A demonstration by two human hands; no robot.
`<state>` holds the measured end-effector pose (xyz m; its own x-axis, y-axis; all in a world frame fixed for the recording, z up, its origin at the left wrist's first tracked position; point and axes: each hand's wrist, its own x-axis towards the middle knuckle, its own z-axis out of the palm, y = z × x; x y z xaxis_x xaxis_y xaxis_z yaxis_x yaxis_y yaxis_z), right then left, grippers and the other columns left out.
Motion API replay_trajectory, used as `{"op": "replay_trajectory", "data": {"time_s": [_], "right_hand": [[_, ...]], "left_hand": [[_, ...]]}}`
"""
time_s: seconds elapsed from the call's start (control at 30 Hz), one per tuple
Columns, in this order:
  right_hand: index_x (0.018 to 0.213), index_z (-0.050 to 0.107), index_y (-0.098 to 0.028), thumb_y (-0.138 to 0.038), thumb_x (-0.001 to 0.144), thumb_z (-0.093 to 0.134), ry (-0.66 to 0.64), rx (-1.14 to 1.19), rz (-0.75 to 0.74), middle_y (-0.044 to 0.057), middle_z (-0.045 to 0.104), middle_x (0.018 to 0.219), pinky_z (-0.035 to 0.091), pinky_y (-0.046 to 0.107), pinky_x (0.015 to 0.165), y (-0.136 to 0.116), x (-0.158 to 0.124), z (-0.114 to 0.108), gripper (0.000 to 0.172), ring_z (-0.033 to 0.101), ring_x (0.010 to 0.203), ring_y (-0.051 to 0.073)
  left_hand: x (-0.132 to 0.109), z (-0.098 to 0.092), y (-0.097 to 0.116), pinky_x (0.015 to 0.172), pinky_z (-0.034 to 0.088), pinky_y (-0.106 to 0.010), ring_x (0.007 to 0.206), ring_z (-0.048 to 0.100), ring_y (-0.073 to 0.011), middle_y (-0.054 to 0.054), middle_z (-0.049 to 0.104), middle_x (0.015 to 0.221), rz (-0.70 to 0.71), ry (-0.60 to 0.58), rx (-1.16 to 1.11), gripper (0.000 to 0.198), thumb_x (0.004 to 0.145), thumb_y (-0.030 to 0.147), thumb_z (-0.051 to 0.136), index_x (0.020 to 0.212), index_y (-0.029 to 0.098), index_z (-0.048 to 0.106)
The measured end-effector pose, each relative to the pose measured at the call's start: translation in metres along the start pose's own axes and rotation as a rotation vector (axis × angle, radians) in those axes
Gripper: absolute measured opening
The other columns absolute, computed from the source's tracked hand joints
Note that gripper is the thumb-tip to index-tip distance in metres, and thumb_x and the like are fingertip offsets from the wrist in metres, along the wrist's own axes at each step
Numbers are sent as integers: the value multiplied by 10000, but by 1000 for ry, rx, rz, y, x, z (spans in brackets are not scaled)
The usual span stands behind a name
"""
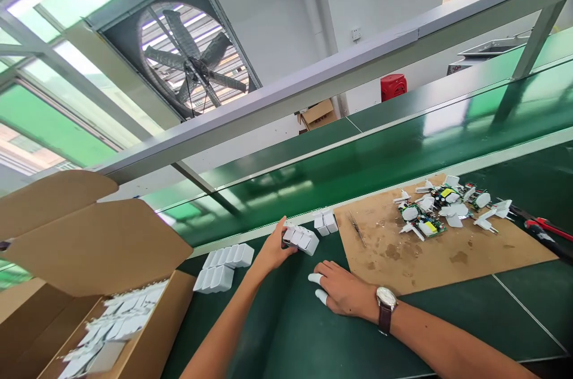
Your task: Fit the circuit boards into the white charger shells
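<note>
My left hand (pixel 275 247) is wrapped round the left end of a short row of white plastic housings (pixel 302 239) on the green table. Close by on the right, my right hand (pixel 338 288) rests with fingers apart, white covers on two fingertips and nothing held. A smaller group of white housings (pixel 325 222) stands beyond it, near the table's back edge. To the left of my left hand are two rows of white housings (pixel 224 267), side by side.
An open cardboard box (pixel 156 331) with white parts stands at the left. On the right, a brown board (pixel 385 253) bears tweezers (pixel 357 228) and several circuit assemblies (pixel 423 221). Red-handled pliers (pixel 544 233) lie beyond. A belt (pixel 313 182) runs behind.
</note>
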<state>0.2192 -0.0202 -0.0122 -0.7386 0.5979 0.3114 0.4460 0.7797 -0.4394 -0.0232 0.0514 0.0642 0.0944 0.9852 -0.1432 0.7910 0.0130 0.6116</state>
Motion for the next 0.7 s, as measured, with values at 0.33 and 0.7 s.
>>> {"op": "replay_trajectory", "data": {"time_s": [0.33, 0.7], "right_hand": [[1301, 599, -166, -121, 936, 565, 82, 20, -41, 134, 658, 1168, 569, 487, 919, 2, 0, 1, 369, 638, 1020, 289], [1389, 574, -255, -222, 955, 505, 76, 109, -44, 121, 625, 1388, 575, 481, 1050, 61, -11, 47, 441, 624, 1278, 294]], "left_hand": [[-11, 64, 28, 1200, 319, -534, 1442, 387, -409, -224, 446, 1456, -84, 396, -15, 1291, 625, 364, 831, 1628, 114, 56], [-131, -167, -59, 1250, 292, -473, 1502, 348, -364, -181, 298, 1632, -196, 1078, 100, 1214, 662, 347, 836, 1619, 188, 106]]}}
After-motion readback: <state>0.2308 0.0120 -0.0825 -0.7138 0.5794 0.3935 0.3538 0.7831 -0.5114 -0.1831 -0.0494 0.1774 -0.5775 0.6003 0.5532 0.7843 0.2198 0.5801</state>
